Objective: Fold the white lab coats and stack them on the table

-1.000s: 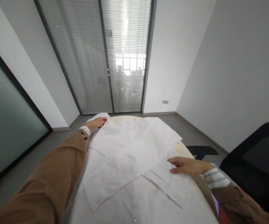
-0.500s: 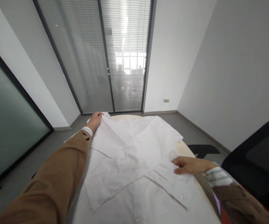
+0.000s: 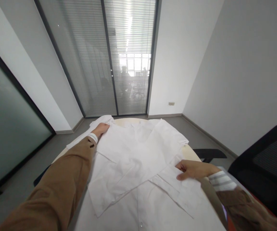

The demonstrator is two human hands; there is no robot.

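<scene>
A white button-up shirt (image 3: 138, 154) lies spread out, with its sleeves folded across the front so they cross near the middle. At the far left, my left hand (image 3: 101, 128) is closed on the shirt's fabric near the shoulder edge; its fingertips are partly hidden. My right hand (image 3: 191, 169) grips the shirt's right side beside the folded sleeve, thumb and fingers closed on the cloth. Small buttons show on the placket near the bottom of the view.
The shirt rests on a pale round-edged table (image 3: 193, 153). More white cloth (image 3: 83, 136) lies at the far left. A black mesh chair (image 3: 270, 160) stands close on the right. Beyond are a glass partition with blinds (image 3: 129, 64) and white walls.
My left hand has come slightly nearer and to the right along the shirt's left edge, uncovering white cloth behind it. My right hand has shifted slightly left, still at the sleeve.
</scene>
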